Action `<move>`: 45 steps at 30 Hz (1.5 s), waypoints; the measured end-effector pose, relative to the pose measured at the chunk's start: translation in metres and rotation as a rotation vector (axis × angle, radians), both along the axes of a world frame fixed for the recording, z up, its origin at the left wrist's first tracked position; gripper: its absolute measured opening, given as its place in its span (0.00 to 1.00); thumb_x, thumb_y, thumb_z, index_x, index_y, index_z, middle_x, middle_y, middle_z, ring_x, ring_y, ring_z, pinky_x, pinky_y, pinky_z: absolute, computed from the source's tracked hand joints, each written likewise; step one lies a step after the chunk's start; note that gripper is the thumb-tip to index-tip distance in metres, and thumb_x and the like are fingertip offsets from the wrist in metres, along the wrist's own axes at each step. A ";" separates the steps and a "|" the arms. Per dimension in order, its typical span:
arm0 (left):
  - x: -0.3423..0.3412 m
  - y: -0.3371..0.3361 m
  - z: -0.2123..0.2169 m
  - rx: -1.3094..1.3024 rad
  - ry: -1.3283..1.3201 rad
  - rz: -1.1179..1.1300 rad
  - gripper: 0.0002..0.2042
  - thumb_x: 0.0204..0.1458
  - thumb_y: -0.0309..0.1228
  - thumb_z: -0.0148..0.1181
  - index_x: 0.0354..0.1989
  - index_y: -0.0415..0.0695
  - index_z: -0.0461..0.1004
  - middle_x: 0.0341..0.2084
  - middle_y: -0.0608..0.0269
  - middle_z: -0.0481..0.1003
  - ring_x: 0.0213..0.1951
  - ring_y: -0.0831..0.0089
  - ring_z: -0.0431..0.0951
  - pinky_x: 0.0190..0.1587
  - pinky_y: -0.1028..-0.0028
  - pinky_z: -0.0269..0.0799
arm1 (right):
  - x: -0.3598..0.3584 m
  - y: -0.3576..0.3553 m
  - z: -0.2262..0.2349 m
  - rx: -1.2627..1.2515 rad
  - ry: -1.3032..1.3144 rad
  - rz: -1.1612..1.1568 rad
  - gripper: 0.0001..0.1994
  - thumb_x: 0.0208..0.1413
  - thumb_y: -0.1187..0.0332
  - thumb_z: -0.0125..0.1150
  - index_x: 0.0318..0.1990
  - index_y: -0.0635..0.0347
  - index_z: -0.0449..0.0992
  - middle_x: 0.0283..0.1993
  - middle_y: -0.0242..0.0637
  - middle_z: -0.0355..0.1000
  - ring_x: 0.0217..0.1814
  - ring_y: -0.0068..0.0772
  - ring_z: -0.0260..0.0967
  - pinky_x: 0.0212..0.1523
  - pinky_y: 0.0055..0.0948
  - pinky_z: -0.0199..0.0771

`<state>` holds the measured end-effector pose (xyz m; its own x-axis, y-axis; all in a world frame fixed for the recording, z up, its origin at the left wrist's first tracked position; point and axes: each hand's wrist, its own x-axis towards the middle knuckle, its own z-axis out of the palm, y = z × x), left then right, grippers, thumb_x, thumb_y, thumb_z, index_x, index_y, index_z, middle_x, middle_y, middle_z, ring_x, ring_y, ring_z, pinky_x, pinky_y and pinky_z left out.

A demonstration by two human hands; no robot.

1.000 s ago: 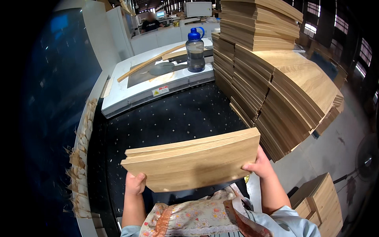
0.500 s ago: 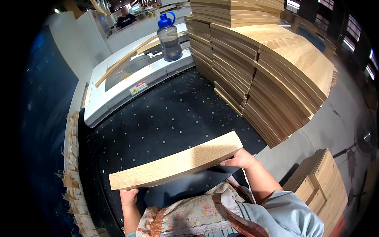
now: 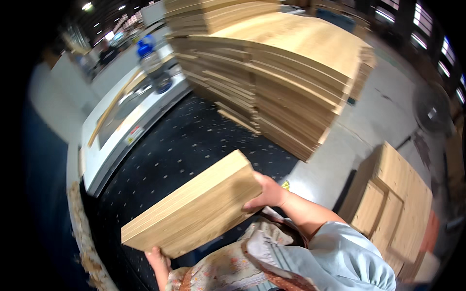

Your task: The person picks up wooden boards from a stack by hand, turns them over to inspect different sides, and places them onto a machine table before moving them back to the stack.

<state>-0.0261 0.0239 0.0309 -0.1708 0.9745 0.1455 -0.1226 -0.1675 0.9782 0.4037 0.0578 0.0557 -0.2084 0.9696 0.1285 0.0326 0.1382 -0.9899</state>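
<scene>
Grasped a bundle of boards (image 3: 194, 208) firmly between both hands, over the near part of a black table (image 3: 165, 160) dotted with pale studs. Could not tell contact from clearance beneath. Clasped the right end with the right hand (image 3: 269, 191), pressing the thumb to the near broad face and curling the fingers behind, out of sight. Supported the lower left corner with the left hand (image 3: 159, 262), partly hidden under the wood. Held the bundle aslant, right end higher in view, layered long edge uppermost. Could not count the layers.

Noted, close in, a floral apron (image 3: 233, 264) and a pale blue sleeve (image 3: 344, 247).

Saw, past the table's far edge, a white machine bed (image 3: 99, 128), bearing a thin wood strip (image 3: 112, 109) and, at its right end, a blue-capped bottle (image 3: 154, 68), blurred. Recorded a tall stack of boards (image 3: 291, 92) just right of the bottle.

Marked, beyond the right arm, a boxy pile of pale wood panels (image 3: 410, 194) on grey floor (image 3: 376, 114), with a blurred round fan (image 3: 431, 114) farther out. Glimpsed a dark-clothed person (image 3: 107, 52) at upper left, indistinct.
</scene>
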 end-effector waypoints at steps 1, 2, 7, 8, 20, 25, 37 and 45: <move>0.004 -0.003 0.009 -0.024 -0.021 -0.040 0.37 0.42 0.49 0.66 0.55 0.36 0.59 0.49 0.58 0.68 0.50 0.65 0.69 0.53 0.64 0.65 | 0.000 -0.013 0.009 -0.012 0.013 -0.020 0.29 0.33 0.62 0.75 0.44 0.62 0.67 0.43 0.36 0.68 0.48 0.22 0.63 0.48 0.26 0.65; 0.000 -0.004 0.008 -0.069 -0.030 -0.051 0.36 0.44 0.48 0.64 0.55 0.36 0.58 0.49 0.57 0.68 0.50 0.64 0.69 0.52 0.64 0.66 | 0.004 -0.023 0.009 -0.016 0.060 -0.002 0.29 0.33 0.63 0.74 0.44 0.62 0.67 0.43 0.35 0.68 0.48 0.22 0.63 0.48 0.26 0.65; 0.017 0.027 0.026 -0.255 0.068 -0.327 0.29 0.51 0.42 0.58 0.54 0.34 0.59 0.48 0.53 0.69 0.49 0.61 0.71 0.50 0.62 0.68 | 0.043 -0.101 0.021 -0.158 0.517 0.052 0.34 0.34 0.72 0.71 0.53 0.60 0.62 0.50 0.31 0.65 0.53 0.22 0.60 0.53 0.27 0.62; 0.041 0.029 0.043 -0.330 0.143 -0.359 0.28 0.52 0.41 0.57 0.54 0.34 0.59 0.48 0.53 0.69 0.49 0.61 0.71 0.50 0.62 0.68 | 0.054 -0.123 0.011 -0.202 0.571 -0.001 0.39 0.34 0.77 0.67 0.59 0.60 0.57 0.53 0.33 0.64 0.55 0.24 0.59 0.55 0.27 0.61; 0.384 0.019 0.106 -0.405 0.108 -1.293 0.22 0.57 0.39 0.49 0.54 0.35 0.62 0.45 0.56 0.72 0.45 0.69 0.73 0.49 0.71 0.67 | 0.077 -0.394 -0.077 -0.122 1.327 -0.950 0.35 0.35 0.72 0.61 0.57 0.65 0.59 0.51 0.47 0.67 0.51 0.45 0.67 0.50 0.43 0.71; 0.438 0.005 0.050 -0.298 0.295 -1.254 0.24 0.55 0.40 0.53 0.56 0.38 0.62 0.41 0.59 0.74 0.42 0.70 0.75 0.47 0.75 0.68 | 0.116 -0.432 -0.084 0.090 1.233 -1.298 0.35 0.36 0.71 0.60 0.58 0.62 0.58 0.50 0.45 0.66 0.52 0.47 0.66 0.52 0.46 0.69; 0.323 0.007 -0.034 1.235 2.672 -1.516 0.18 0.54 0.38 0.40 0.47 0.50 0.74 0.43 0.69 0.75 0.54 0.69 0.66 0.64 0.50 0.19 | 0.187 -0.440 -0.198 0.150 1.365 -1.991 0.29 0.40 0.79 0.57 0.55 0.61 0.59 0.49 0.47 0.65 0.51 0.50 0.65 0.48 0.49 0.72; 0.307 0.027 -0.040 1.623 2.498 -1.493 0.13 0.50 0.36 0.46 0.26 0.54 0.81 0.24 0.74 0.77 0.41 0.73 0.72 0.64 0.46 0.19 | 0.190 -0.463 -0.220 0.130 1.288 -2.212 0.29 0.37 0.79 0.58 0.53 0.62 0.61 0.47 0.46 0.66 0.48 0.48 0.66 0.46 0.49 0.72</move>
